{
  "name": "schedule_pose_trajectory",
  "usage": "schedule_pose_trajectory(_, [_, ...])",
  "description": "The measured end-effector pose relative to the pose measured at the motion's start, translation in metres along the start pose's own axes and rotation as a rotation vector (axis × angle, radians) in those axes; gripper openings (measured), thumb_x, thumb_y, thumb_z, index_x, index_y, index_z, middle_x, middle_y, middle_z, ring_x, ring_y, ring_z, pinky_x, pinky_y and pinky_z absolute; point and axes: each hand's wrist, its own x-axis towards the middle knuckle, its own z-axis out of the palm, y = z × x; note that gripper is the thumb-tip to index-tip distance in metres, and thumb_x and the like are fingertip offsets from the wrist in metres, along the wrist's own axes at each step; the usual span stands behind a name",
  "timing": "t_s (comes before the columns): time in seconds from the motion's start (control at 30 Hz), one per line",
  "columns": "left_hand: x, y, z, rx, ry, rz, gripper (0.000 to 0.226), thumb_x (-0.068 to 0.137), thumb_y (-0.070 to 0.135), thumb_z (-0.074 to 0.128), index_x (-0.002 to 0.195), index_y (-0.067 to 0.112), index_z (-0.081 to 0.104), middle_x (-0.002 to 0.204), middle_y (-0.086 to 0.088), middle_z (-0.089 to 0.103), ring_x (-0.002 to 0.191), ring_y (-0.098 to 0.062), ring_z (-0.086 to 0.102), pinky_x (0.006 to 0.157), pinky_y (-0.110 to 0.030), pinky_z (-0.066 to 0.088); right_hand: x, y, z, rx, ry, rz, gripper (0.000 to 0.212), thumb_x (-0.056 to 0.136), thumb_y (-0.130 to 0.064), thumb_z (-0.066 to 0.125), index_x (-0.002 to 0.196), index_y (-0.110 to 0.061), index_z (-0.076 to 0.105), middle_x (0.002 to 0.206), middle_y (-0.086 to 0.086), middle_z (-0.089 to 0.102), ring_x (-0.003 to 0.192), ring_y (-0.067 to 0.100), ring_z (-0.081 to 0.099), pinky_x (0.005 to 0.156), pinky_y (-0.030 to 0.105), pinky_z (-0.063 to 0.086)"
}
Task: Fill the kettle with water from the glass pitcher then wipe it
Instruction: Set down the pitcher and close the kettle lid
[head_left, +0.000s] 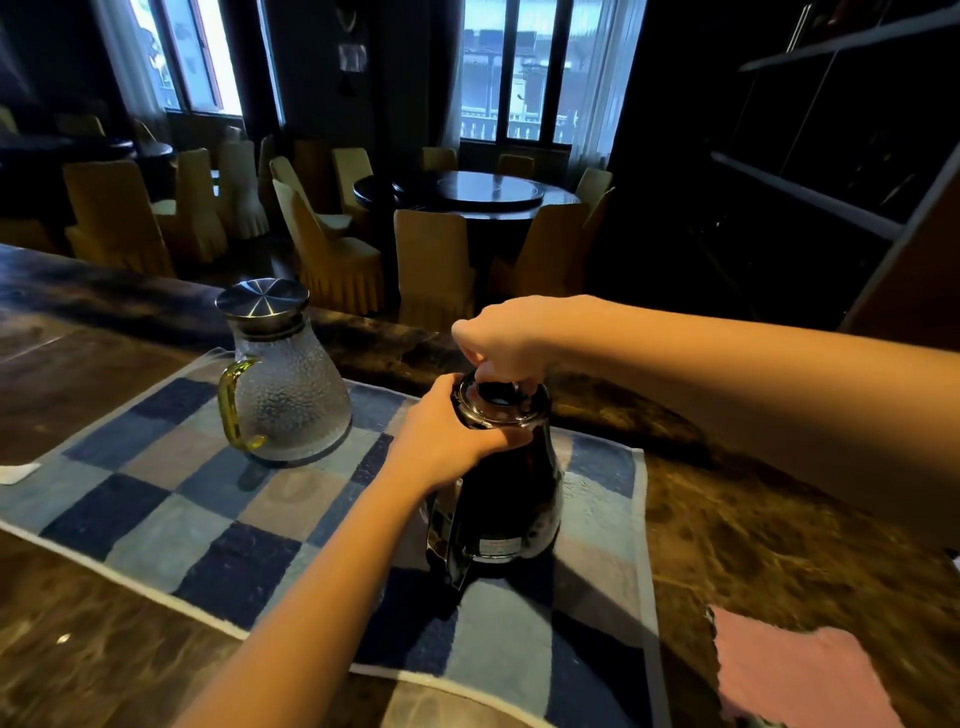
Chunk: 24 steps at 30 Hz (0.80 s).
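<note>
Head view: left hand (441, 436) grips the kettle (514, 499) under its rim, right hand (504, 338) clutches its top, pitcher (291, 400) apart leftward.

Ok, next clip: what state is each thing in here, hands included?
kettle: upright on the checked mat, both hands on it.
left hand: grips the kettle's neck.
right hand: curled round the kettle's top; lid seated or not, cannot tell.
glass pitcher: upright, metal lid on, untouched.
checked mat: spread flat on the counter.
pink cloth: lying flat on the counter, untouched.
</note>
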Motion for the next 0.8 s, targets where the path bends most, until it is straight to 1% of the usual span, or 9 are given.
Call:
schedule_pose_trajectory(0.07, [-0.001, 0.002, -0.001, -0.007, 0.004, -0.002, 0.073, 0.053, 0.051, 0.079, 0.113, 0.033, 0.042, 0.084, 0.03, 0.046, 0.076, 0.01, 0.044, 0.06, -0.011, 0.031, 0.006, 0.002, 0.006, 0.239, -0.08, 0.144, 0.015, 0.097, -0.016, 0.047, 0.092, -0.004, 0.055, 0.063, 0.006, 0.063, 0.045, 0.012, 0.059, 0.037, 0.019, 0.043])
schedule_pose_trajectory(0.13, [-0.001, 0.003, -0.001, -0.036, -0.001, -0.01, 0.064, 0.054, 0.047, 0.08, 0.105, 0.035, 0.043, 0.086, 0.027, 0.048, 0.079, 0.008, 0.046, 0.061, -0.014, 0.034, 0.009, 0.004, 0.008, 0.472, -0.164, 0.295, 0.035, 0.1, -0.017, 0.036, 0.074, -0.005, 0.057, 0.054, 0.004, 0.061, 0.037, 0.011, 0.049, 0.033, 0.015, 0.037])
schedule_pose_trajectory(0.23, [-0.001, 0.002, 0.001, -0.046, 0.011, 0.003, 0.055, 0.056, 0.044, 0.082, 0.101, 0.036, 0.051, 0.093, 0.017, 0.059, 0.085, -0.001, 0.056, 0.067, -0.019, 0.042, 0.011, 0.004, 0.01, 0.632, -0.203, 0.408, 0.036, 0.101, -0.021, 0.035, 0.077, -0.004, 0.056, 0.046, 0.002, 0.06, 0.028, 0.009, 0.048, 0.032, 0.012, 0.039])
schedule_pose_trajectory(0.33, [-0.001, 0.004, 0.001, -0.019, 0.011, 0.022, 0.054, 0.055, 0.047, 0.081, 0.098, 0.035, 0.051, 0.091, 0.018, 0.06, 0.085, -0.001, 0.056, 0.068, -0.021, 0.044, 0.008, 0.004, 0.01, 0.715, -0.179, 0.431, 0.034, 0.1, -0.022, 0.038, 0.08, -0.001, 0.056, 0.06, 0.005, 0.061, 0.029, 0.009, 0.051, 0.034, 0.014, 0.043])
schedule_pose_trajectory(0.4, [0.0, 0.004, 0.001, -0.016, -0.01, 0.01, 0.062, 0.054, 0.05, 0.08, 0.106, 0.03, 0.053, 0.1, 0.011, 0.063, 0.093, -0.009, 0.06, 0.079, -0.03, 0.049, 0.003, 0.005, 0.012, 0.778, -0.138, 0.403, 0.032, 0.1, -0.02, 0.039, 0.082, 0.0, 0.056, 0.063, 0.007, 0.061, 0.029, 0.01, 0.052, 0.034, 0.015, 0.045])
schedule_pose_trajectory(0.53, [-0.001, 0.005, -0.001, -0.044, -0.018, -0.02, 0.077, 0.055, 0.045, 0.082, 0.121, 0.023, 0.049, 0.112, 0.003, 0.06, 0.102, -0.016, 0.058, 0.088, -0.035, 0.048, -0.017, 0.014, 0.021, 0.937, 0.004, 0.231, 0.028, 0.098, -0.023, 0.044, 0.103, 0.002, 0.056, 0.062, 0.008, 0.065, 0.038, 0.011, 0.058, 0.041, 0.02, 0.05])
schedule_pose_trajectory(0.63, [-0.001, 0.005, -0.001, -0.058, -0.021, -0.055, 0.087, 0.054, 0.045, 0.083, 0.128, 0.02, 0.044, 0.118, 0.003, 0.057, 0.108, -0.017, 0.054, 0.094, -0.038, 0.045, -0.041, 0.025, 0.034, 1.042, 0.155, 0.061, 0.024, 0.096, -0.03, 0.049, 0.1, -0.007, 0.053, 0.063, 0.006, 0.07, 0.047, 0.011, 0.063, 0.045, 0.02, 0.052])
schedule_pose_trajectory(0.73, [0.0, 0.005, -0.002, -0.052, -0.01, -0.05, 0.087, 0.054, 0.042, 0.084, 0.128, 0.019, 0.046, 0.123, 0.0, 0.057, 0.111, -0.017, 0.054, 0.094, -0.035, 0.045, -0.075, 0.045, 0.057, 1.018, 0.352, -0.003, 0.016, 0.094, -0.025, 0.054, 0.101, -0.01, 0.054, 0.075, 0.005, 0.07, 0.058, 0.009, 0.065, 0.049, 0.02, 0.05])
schedule_pose_trajectory(0.8, [0.001, 0.004, -0.002, -0.028, -0.009, -0.039, 0.087, 0.054, 0.042, 0.084, 0.129, 0.018, 0.047, 0.125, -0.002, 0.058, 0.111, -0.019, 0.055, 0.095, -0.036, 0.045, -0.102, 0.062, 0.081, 0.924, 0.33, -0.008, 0.016, 0.094, -0.023, 0.054, 0.1, -0.01, 0.059, 0.08, 0.007, 0.069, 0.063, 0.009, 0.065, 0.054, 0.021, 0.051])
